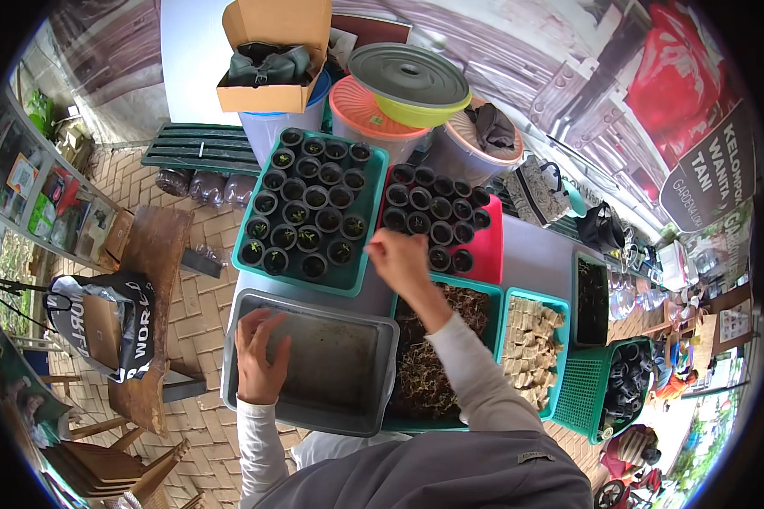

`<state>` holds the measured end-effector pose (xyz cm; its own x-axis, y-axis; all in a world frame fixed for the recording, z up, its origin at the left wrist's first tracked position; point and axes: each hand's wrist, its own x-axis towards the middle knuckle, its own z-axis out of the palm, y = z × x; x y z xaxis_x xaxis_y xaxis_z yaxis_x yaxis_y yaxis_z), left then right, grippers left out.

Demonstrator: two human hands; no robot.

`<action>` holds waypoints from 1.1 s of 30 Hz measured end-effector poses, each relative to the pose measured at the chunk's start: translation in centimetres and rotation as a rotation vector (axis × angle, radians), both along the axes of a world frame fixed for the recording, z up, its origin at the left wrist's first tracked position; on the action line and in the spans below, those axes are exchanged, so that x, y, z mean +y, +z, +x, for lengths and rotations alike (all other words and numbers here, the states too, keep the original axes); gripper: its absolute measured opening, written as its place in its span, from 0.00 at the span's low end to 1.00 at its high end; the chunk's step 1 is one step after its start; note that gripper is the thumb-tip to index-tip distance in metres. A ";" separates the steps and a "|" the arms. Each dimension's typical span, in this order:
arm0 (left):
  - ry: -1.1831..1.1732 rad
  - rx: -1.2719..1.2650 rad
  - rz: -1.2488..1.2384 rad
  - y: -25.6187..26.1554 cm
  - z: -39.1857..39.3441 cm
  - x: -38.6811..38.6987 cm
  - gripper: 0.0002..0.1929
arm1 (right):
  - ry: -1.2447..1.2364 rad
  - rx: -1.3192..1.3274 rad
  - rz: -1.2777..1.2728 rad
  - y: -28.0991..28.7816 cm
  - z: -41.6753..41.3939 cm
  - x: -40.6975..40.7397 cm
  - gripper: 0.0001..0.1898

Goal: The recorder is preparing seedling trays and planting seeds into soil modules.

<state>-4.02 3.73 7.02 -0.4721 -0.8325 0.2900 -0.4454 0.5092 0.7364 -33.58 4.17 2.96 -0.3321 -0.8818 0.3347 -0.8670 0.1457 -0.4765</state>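
My left hand is over the left part of a grey plastic tray, its fingers apart and nothing seen in them. My right hand, blurred and with curled fingers, is above the gap between a green tray and a red tray. Whether it holds anything cannot be told. Black seedling pots with small green seedlings stand in the green tray. More black pots stand in the red one. Under my right forearm lies a green tray of dark soil and dry roots.
On the right are a turquoise tray of folded tan pieces, a dark planted tray and a green basket of black pots. Lidded buckets and a cardboard box stand behind. A wooden bench is left.
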 end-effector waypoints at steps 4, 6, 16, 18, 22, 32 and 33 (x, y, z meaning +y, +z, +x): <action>-0.012 0.010 -0.017 0.1 0.3 -0.5 0.21 | -0.054 -0.048 -0.015 -3.3 3.2 -1.7 0.11; -0.033 0.006 -0.026 0.1 0.4 -0.6 0.21 | -0.110 -0.118 -0.016 -3.7 3.3 -1.3 0.11; 0.018 -0.002 0.049 0.0 1.2 -1.2 0.20 | -0.485 -0.080 -0.264 4.1 -6.5 8.6 0.09; 0.002 -0.004 0.039 0.0 0.6 -1.1 0.20 | -0.725 0.074 -0.187 3.7 -11.5 11.0 0.06; -0.040 -0.023 0.034 0.2 -0.8 -0.7 0.20 | -0.780 0.119 -0.041 -1.2 -17.3 13.1 0.07; -0.086 -0.019 -0.023 0.2 -2.8 0.1 0.21 | -0.748 0.113 0.058 -5.0 -17.5 11.8 0.12; -0.075 -0.020 -0.013 0.1 -2.6 0.1 0.21 | -0.740 0.111 0.058 -4.6 -16.9 12.0 0.12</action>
<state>-6.66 3.83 7.14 -0.5391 -0.7904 0.2908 -0.4197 0.5515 0.7209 -50.52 16.14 -1.68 -0.8122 -0.4588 0.3604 -0.5755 0.7315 -0.3657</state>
